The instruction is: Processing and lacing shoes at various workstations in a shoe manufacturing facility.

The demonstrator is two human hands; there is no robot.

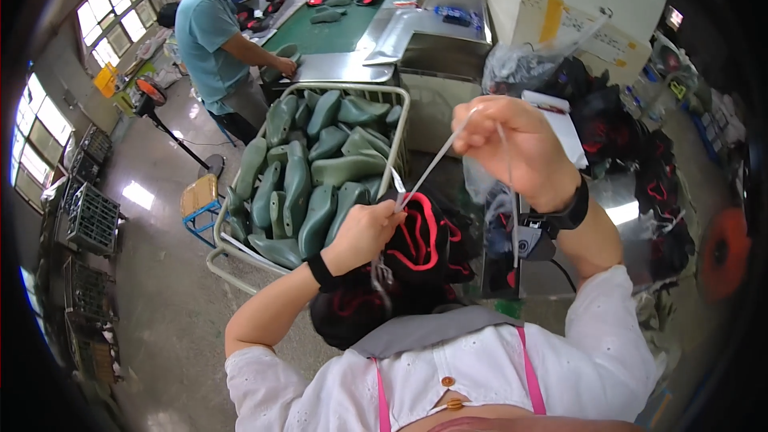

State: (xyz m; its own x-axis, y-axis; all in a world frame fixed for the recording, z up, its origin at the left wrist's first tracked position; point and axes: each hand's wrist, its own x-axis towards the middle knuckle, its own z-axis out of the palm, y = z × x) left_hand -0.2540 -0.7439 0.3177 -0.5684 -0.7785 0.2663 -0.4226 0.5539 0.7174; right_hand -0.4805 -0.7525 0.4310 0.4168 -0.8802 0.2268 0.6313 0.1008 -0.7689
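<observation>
A thin whitish cord (433, 166) runs taut from my left hand up to my right. My left hand (364, 232) pinches its lower part, close above a black piece with red edging (426, 234) that looks like a shoe upper. Higher and to the right, my right hand (512, 148) is closed on the cord with bent fingers. A loose end hangs from it past my wrist. More strands of cord dangle below my left hand. The black pieces lie in a dark heap against my front, and their lower part is hard to make out.
A wheeled metal-frame cart (404, 124) full of green shoe lasts (324, 168) stands just ahead on the left. Behind it a person in a blue shirt (210, 44) stands at a green worktable (320, 34). More black and red pieces (608, 124) are piled at the right beside a plastic bag (520, 64).
</observation>
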